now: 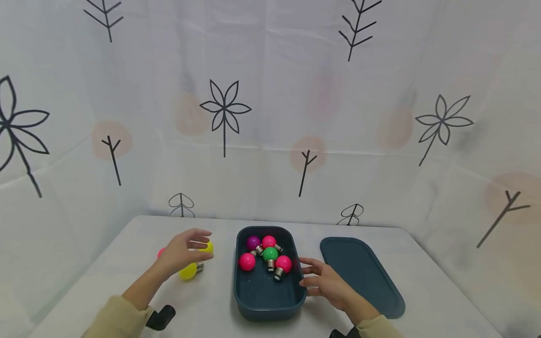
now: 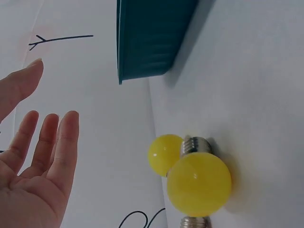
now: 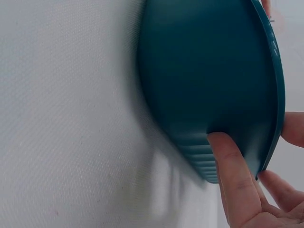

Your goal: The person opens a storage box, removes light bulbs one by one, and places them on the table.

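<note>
Head view: front yellow bulb (image 1: 187,272) lies below left hand (image 1: 182,250), the nearer one, base (image 1: 200,266) toward box (image 1: 270,313); left grip empty, fingers apart; right hand (image 1: 324,283) unclenched against box.

White worktop (image 1: 211,305) before me: dark box (image 1: 270,313) mid-surface, flat lid (image 1: 363,277) right, 2 yellow bulbs (image 1: 188,272) left, pink item (image 1: 161,252) mostly hidden.

Plain beige sleeves (image 1: 118,315), black rounded devices (image 1: 161,318) beside them, hands (image 1: 181,251) bare
</note>
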### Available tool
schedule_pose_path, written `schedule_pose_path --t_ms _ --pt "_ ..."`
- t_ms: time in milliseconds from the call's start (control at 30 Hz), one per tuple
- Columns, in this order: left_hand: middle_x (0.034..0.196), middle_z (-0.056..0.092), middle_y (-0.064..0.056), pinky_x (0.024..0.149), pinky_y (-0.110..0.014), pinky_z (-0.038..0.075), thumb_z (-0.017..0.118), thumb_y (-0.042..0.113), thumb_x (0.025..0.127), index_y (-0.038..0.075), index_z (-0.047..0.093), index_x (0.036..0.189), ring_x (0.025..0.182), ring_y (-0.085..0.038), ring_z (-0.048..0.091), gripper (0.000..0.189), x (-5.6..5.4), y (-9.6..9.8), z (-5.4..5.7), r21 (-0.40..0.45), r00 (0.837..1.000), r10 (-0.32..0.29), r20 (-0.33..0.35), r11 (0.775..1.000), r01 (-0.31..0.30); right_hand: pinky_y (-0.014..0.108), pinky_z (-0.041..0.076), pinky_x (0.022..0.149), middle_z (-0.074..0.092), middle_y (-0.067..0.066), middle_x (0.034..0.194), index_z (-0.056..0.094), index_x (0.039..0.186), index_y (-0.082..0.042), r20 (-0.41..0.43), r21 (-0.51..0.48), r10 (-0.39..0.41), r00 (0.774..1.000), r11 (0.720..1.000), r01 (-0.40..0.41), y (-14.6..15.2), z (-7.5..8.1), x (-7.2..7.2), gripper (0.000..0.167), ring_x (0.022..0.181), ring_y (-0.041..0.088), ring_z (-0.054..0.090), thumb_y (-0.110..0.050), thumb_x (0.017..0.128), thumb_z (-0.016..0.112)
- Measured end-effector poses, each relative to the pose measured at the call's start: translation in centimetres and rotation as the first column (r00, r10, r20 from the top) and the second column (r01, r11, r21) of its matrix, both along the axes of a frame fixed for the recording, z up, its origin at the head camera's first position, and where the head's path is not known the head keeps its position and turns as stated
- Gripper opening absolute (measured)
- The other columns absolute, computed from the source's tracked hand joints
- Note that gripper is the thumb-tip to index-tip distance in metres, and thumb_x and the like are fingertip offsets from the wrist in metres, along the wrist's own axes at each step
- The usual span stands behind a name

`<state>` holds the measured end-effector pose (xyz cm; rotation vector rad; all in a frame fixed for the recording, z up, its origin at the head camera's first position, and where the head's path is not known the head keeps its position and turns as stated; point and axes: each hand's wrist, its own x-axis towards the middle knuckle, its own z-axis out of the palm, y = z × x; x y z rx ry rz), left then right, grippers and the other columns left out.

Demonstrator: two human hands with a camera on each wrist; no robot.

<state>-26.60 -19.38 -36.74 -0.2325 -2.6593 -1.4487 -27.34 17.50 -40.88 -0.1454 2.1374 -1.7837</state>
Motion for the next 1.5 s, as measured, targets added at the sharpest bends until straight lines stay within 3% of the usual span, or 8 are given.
schedule_pose_path --t_ms 300,700,1067,1333,1500 --pt "0.112 0.062 -0.009 0.078 -0.037 0.053 0.081 0.024 0.071 0.012 0.059 0.119 0.103 -0.027 0.060 0.054 -0.9 2.9 0.1 0.058 1.000 -0.023 -0.003 0.998 0.023 0.041 0.053 0.076 0.048 0.023 0.122 0.035 0.140 0.001 -0.006 0.001 0.006 1.000 1.000 -0.006 -0.1 -0.1 0.0 0.064 0.092 0.024 0.060 0.002 0.082 0.064" --pt "0.110 0.063 -0.011 0.078 -0.040 0.053 0.081 0.019 0.072 0.008 0.059 0.118 0.099 -0.025 0.060 0.052 -2.0 6.8 0.6 0.106 0.994 -0.110 -0.028 0.988 0.112 0.041 0.054 0.075 0.048 0.025 0.122 0.035 0.140 0.001 -0.002 -0.004 -0.008 1.000 1.000 0.008 0.1 -0.1 -0.1 0.064 0.092 0.026 0.060 0.003 0.082 0.062" --pt "0.108 0.062 -0.014 0.078 -0.036 0.053 0.078 0.013 0.075 0.004 0.059 0.116 0.093 -0.025 0.062 0.046 -3.3 10.2 0.4 0.102 0.972 -0.232 -0.029 0.967 0.234 0.041 0.053 0.076 0.048 0.024 0.122 0.035 0.140 0.001 0.015 -0.007 -0.013 1.000 1.000 0.013 0.1 -0.1 -0.1 0.064 0.091 0.025 0.060 0.004 0.082 0.062" --pt "0.105 0.062 -0.012 0.077 -0.034 0.053 0.077 0.012 0.076 0.004 0.060 0.116 0.092 -0.022 0.063 0.045 -4.4 12.1 -0.2 0.157 0.950 -0.311 0.020 0.940 0.304 0.041 0.053 0.077 0.047 0.025 0.123 0.034 0.140 0.001 0.023 -0.015 -0.008 1.000 1.000 0.008 0.1 0.1 0.0 0.065 0.092 0.026 0.060 0.005 0.081 0.062" --pt "0.107 0.062 -0.012 0.077 -0.035 0.052 0.080 0.018 0.074 0.009 0.062 0.115 0.093 -0.021 0.061 0.046 -4.9 13.3 0.0 0.109 0.940 -0.331 0.081 0.941 0.321 0.041 0.053 0.077 0.047 0.024 0.123 0.034 0.140 0.001 0.023 -0.016 0.000 1.000 1.000 0.000 0.1 0.1 0.0 0.064 0.092 0.025 0.060 0.003 0.083 0.062"
